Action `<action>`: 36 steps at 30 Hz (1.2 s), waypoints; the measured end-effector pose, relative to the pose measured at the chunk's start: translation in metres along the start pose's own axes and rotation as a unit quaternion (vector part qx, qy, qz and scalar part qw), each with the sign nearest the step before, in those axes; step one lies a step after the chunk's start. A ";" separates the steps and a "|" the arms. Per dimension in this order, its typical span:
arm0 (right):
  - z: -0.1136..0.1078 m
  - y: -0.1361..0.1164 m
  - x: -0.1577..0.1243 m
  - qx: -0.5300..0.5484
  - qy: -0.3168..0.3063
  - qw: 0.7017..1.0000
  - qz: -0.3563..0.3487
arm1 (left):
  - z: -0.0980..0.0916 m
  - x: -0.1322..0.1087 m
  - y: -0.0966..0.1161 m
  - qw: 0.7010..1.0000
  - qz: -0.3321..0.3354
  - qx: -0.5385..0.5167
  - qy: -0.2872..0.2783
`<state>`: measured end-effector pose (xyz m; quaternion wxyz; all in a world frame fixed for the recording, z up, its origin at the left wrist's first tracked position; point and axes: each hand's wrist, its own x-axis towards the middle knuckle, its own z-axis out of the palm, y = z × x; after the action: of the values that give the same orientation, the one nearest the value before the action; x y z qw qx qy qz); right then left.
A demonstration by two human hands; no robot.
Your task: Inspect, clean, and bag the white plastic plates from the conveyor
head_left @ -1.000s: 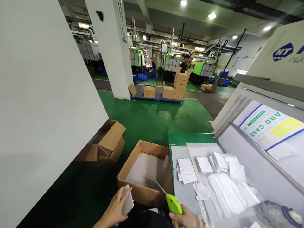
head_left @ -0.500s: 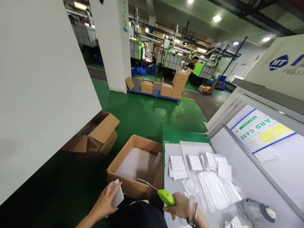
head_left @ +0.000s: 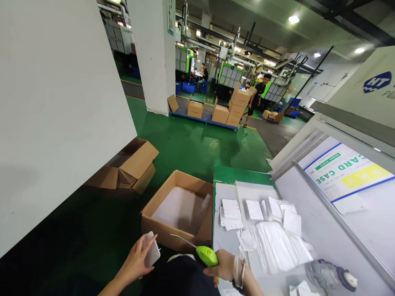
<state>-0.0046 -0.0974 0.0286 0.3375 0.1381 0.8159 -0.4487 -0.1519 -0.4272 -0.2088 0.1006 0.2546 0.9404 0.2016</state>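
Note:
My left hand [head_left: 138, 260] is closed around a small white plastic plate [head_left: 152, 251], tilted on edge, with thin pegs at its right side. In my right hand [head_left: 224, 265] is a hand tool with a bulbous lime-green handle [head_left: 207, 255] and a thin, bent metal shaft. Its tip points left, toward the plate but apart from it. Beyond both hands stands an open cardboard box [head_left: 177, 230] with a whitish sheet over its bottom. Similar white plates [head_left: 231, 209] lie stacked on the worktable right of the box, near a pile of thin white bags [head_left: 276, 248].
A clear bottle [head_left: 327, 274] lies at the table's near right. Another open carton [head_left: 135, 166] sits left, partly behind a large white panel [head_left: 61, 102]. Farther off are boxes on a blue pallet [head_left: 203, 119], a pillar [head_left: 152, 57], and a person [head_left: 257, 96] walking.
My right hand has shifted left with the green-handled tool, bringing its tip closer to the white plate. In the background, a person has stepped out beside the stacked boxes. The view has tilted slightly.

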 end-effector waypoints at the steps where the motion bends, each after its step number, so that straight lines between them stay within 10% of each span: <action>1: 0.001 0.000 -0.001 0.003 0.002 1.000 -0.001 | 0.002 0.000 -0.001 1.000 -0.004 0.000 0.001; 36: 0.014 0.008 0.001 0.044 0.022 0.999 -0.006 | 0.000 0.019 -0.001 0.999 -0.031 -0.011 -0.019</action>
<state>0.0053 -0.1049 0.0176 0.3100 0.1578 0.8033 -0.4834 -0.1683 -0.4183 -0.2105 0.1276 0.2278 0.9435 0.2042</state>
